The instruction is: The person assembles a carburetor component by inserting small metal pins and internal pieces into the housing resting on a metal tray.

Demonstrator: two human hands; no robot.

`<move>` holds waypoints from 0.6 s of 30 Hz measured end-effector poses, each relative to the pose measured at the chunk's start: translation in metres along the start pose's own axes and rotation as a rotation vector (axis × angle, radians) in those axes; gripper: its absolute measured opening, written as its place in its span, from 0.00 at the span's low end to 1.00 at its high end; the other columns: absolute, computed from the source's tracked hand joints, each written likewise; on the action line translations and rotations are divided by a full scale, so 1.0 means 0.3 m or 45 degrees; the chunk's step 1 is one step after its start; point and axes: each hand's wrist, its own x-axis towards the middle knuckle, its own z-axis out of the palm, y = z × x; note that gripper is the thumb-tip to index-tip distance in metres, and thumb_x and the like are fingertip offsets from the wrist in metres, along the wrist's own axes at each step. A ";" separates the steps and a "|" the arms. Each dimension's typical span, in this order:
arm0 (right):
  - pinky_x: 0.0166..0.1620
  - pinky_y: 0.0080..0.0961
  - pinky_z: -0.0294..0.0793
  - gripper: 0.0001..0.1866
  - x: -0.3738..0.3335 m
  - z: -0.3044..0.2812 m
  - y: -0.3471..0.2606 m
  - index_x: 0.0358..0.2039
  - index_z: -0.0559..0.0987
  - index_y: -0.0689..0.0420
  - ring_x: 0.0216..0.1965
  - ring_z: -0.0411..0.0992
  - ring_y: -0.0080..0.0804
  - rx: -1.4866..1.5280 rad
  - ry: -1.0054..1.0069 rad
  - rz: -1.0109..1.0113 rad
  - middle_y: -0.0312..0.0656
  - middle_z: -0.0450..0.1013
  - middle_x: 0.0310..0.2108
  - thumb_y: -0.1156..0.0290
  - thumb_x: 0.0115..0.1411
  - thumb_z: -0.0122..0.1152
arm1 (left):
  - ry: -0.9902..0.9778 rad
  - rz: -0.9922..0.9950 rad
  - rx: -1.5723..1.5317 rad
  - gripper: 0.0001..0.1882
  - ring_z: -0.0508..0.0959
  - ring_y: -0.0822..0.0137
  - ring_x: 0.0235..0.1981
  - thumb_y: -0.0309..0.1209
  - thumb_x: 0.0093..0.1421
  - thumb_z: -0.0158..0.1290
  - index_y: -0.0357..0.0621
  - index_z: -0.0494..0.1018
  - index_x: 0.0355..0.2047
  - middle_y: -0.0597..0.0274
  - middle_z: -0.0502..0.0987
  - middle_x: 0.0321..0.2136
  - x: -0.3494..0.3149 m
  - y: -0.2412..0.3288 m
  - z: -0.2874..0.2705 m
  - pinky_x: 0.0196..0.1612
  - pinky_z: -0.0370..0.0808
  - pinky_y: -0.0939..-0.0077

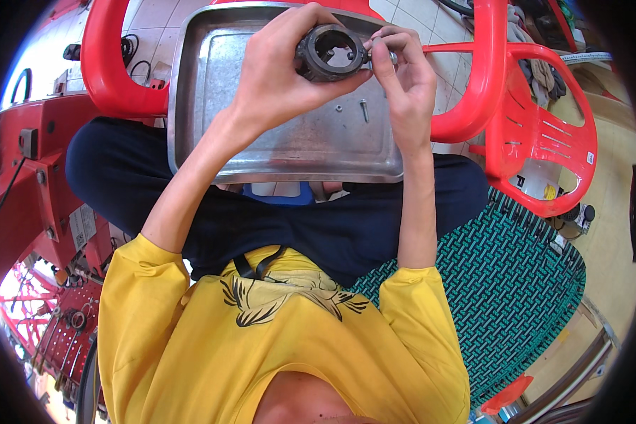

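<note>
My left hand is closed around a dark, thick metal ring with small bolts or studs inside its opening. It holds the ring above a shallow metal tray. At the ring's right side, the thumb and fingers of my right hand pinch together. Something small shows at those fingertips, too hidden to name. Below the hands, a small nut and a bolt lie apart on the tray floor.
The tray rests between the arms of a red plastic chair. Another red chair stands to the right. A green woven seat is beneath me at right. Red machinery borders the left side.
</note>
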 end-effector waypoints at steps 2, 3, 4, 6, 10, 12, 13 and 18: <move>0.49 0.24 0.66 0.13 -0.004 -0.007 0.011 0.32 0.79 0.61 0.44 0.70 0.26 -0.078 -0.009 -0.011 0.38 0.72 0.40 0.64 0.66 0.65 | 0.002 0.002 0.012 0.23 0.85 0.70 0.36 0.34 0.47 0.74 0.42 0.76 0.39 0.61 0.84 0.33 -0.001 -0.003 -0.001 0.43 0.81 0.78; 0.50 0.24 0.67 0.12 -0.006 -0.009 0.012 0.32 0.78 0.61 0.44 0.70 0.26 -0.055 -0.029 0.032 0.38 0.72 0.40 0.65 0.67 0.65 | -0.002 -0.011 0.019 0.23 0.85 0.69 0.36 0.34 0.47 0.74 0.42 0.76 0.39 0.61 0.84 0.33 0.000 -0.001 -0.002 0.43 0.81 0.79; 0.50 0.24 0.67 0.12 -0.009 -0.010 0.014 0.33 0.78 0.61 0.45 0.70 0.26 -0.031 -0.049 0.076 0.38 0.72 0.40 0.66 0.67 0.65 | -0.006 -0.024 0.026 0.23 0.85 0.69 0.36 0.34 0.47 0.74 0.42 0.76 0.39 0.61 0.84 0.33 0.000 0.001 -0.002 0.43 0.81 0.79; 0.50 0.24 0.67 0.10 -0.013 -0.008 0.011 0.34 0.77 0.61 0.45 0.70 0.27 0.051 -0.062 0.114 0.38 0.72 0.41 0.67 0.67 0.65 | -0.012 -0.056 0.003 0.23 0.85 0.69 0.36 0.35 0.48 0.74 0.42 0.76 0.39 0.60 0.84 0.33 -0.002 0.010 -0.002 0.43 0.81 0.79; 0.50 0.24 0.69 0.09 -0.006 -0.004 -0.004 0.35 0.77 0.60 0.46 0.70 0.26 0.176 -0.063 0.043 0.38 0.71 0.43 0.69 0.67 0.65 | -0.012 -0.046 -0.007 0.23 0.85 0.68 0.36 0.34 0.48 0.74 0.42 0.76 0.40 0.60 0.84 0.33 0.002 0.012 0.000 0.43 0.81 0.78; 0.50 0.24 0.70 0.09 -0.005 -0.004 -0.014 0.36 0.77 0.60 0.46 0.70 0.25 0.206 -0.063 0.070 0.38 0.70 0.43 0.69 0.67 0.65 | 0.005 -0.001 0.010 0.22 0.85 0.69 0.36 0.34 0.48 0.74 0.42 0.76 0.39 0.60 0.83 0.32 0.002 0.003 0.003 0.43 0.81 0.78; 0.49 0.24 0.70 0.09 -0.005 -0.002 -0.021 0.36 0.77 0.60 0.46 0.70 0.24 0.234 -0.058 0.121 0.38 0.70 0.43 0.69 0.67 0.65 | 0.016 0.021 0.019 0.22 0.85 0.69 0.36 0.33 0.48 0.74 0.42 0.76 0.39 0.60 0.83 0.32 0.001 -0.003 0.004 0.42 0.81 0.78; 0.47 0.24 0.72 0.09 -0.012 0.000 -0.007 0.38 0.77 0.60 0.46 0.70 0.23 0.120 -0.092 0.235 0.36 0.69 0.42 0.68 0.68 0.64 | 0.067 -0.007 0.043 0.23 0.84 0.69 0.34 0.34 0.48 0.74 0.42 0.75 0.39 0.61 0.82 0.32 -0.003 -0.015 0.009 0.41 0.80 0.78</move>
